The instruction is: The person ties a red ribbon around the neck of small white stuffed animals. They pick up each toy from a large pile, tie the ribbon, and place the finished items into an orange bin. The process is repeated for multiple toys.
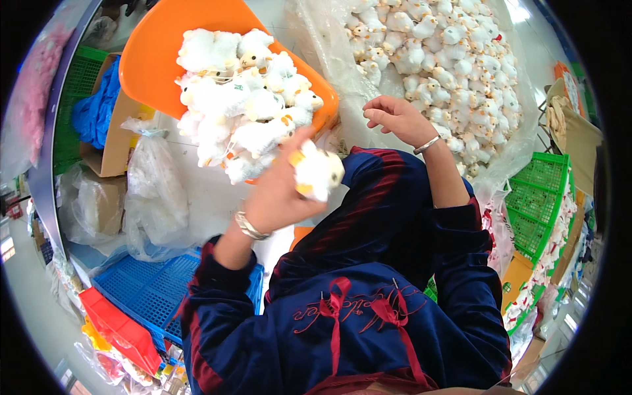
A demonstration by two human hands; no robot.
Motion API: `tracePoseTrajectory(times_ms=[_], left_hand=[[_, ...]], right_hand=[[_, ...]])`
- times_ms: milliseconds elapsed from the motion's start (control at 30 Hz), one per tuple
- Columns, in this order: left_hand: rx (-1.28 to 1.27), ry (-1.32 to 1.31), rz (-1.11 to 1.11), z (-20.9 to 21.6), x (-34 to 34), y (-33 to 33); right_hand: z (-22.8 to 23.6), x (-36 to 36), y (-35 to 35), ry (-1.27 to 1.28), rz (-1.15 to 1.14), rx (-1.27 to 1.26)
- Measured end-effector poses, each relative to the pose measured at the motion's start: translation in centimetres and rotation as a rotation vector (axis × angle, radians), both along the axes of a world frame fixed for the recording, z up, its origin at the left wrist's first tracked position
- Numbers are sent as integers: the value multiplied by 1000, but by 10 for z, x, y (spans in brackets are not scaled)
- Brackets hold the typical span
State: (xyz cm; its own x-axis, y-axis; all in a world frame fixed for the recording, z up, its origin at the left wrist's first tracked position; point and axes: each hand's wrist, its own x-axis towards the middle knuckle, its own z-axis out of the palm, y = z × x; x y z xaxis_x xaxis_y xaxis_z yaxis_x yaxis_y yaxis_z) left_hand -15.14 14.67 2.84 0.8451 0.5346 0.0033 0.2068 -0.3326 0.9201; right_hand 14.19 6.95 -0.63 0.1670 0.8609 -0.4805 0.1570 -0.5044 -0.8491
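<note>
A small white plush lamb (318,172) with yellow-orange patches is held in my left hand (273,187), above my lap. The left fingers are slightly blurred around it. My right hand (398,122) hovers beside the large heap of similar plush lambs (454,72), its fingers loosely bent and apart, with nothing visible in them. In front of my left hand, several white plush lambs (247,99) are piled on an orange plastic chair (150,56).
Clear plastic sheeting (322,39) lies under and around the heap. At my left are a blue crate (148,286), a red bin (122,329), a stuffed plastic bag (155,191) and a cardboard box (122,135). A green crate (536,204) stands at my right.
</note>
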Motion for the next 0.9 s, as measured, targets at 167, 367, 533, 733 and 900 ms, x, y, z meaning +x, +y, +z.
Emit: tracePoseTrajectory(times_ms=[167, 367, 533, 733, 900], left_hand=[[389, 139, 181, 90, 18, 74], [1245, 413, -393, 100, 93, 121], [1125, 1017, -732, 20, 123, 120], [1051, 946, -690, 20, 133, 135], [1023, 906, -653, 25, 136, 135]], right_hand=[[-16, 4, 5, 31, 10, -2], [-35, 12, 15, -113, 20, 175], [-41, 19, 12, -202, -29, 202], [-34, 23, 6, -273, -54, 172], [-36, 24, 6, -253, -47, 188]])
